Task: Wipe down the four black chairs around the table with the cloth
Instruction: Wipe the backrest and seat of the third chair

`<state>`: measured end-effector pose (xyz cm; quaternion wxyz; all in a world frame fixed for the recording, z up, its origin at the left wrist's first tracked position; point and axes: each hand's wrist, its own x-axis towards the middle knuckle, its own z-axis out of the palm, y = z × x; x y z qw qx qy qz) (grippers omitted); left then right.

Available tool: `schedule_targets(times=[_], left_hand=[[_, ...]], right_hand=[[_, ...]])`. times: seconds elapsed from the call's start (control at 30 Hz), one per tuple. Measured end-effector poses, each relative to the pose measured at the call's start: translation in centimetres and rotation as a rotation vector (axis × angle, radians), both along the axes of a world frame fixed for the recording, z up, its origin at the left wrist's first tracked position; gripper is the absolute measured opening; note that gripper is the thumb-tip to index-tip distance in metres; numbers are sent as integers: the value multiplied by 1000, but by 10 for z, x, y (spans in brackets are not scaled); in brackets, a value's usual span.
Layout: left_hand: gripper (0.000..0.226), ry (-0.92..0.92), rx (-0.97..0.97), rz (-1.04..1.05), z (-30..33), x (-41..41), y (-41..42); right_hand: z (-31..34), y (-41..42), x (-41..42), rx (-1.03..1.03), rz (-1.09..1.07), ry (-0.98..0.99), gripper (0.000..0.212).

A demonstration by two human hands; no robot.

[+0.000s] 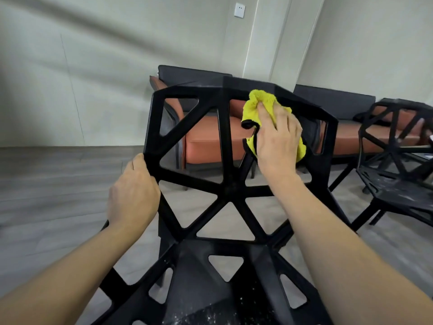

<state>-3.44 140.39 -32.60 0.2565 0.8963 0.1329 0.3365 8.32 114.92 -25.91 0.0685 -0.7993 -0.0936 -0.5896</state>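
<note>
Floor (58, 195): We see grey wood-look planks running under and behind the near chair, up to a pale wall.
Sofa (210, 137): Behind the near chair, against that wall, we see a long seat with rust-orange cushions and a dark back; much of it shows only through the chair's openings.
Near chair (230, 186): We look down on a black chair made of struts that form triangular openings. Its backrest faces us and fills the middle of the view; its seat lies at the bottom edge, dotted with pale specks.
Second chair (398, 165): To the right of the near chair and apart from it stands another black chair of the same lattice design, its seat also dusty and partly cut off by the frame edge.
Left hand (133, 195): We see it on the left outer edge of the near chair's backrest, fingers curled round the strut in a firm grip.
Right hand (278, 139): It lies flat on the cloth, fingers straight and close together, pressing it against the upper right part of the near chair's backrest.
Cloth (257, 102): A bright yellow fluffy cloth with a thin black hem, bunched under the right hand, just below the near chair's top rail.
Wall plate (239, 10): High above the near chair, a small white plate sits on the wall.
</note>
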Motion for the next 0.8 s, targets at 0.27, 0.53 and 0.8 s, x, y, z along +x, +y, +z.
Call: schedule_targets(times=[0.27, 0.53, 0.8], left_hand=[[26, 34, 45, 38, 2, 1, -1], [22, 45, 89, 19, -4, 3, 3], [27, 17, 103, 24, -4, 8, 4]], right_hand=[[-140, 34, -54, -36, 102, 150, 58], [-185, -12, -88, -517, 28, 320, 41], [-110, 17, -61, -34, -27, 97, 43]])
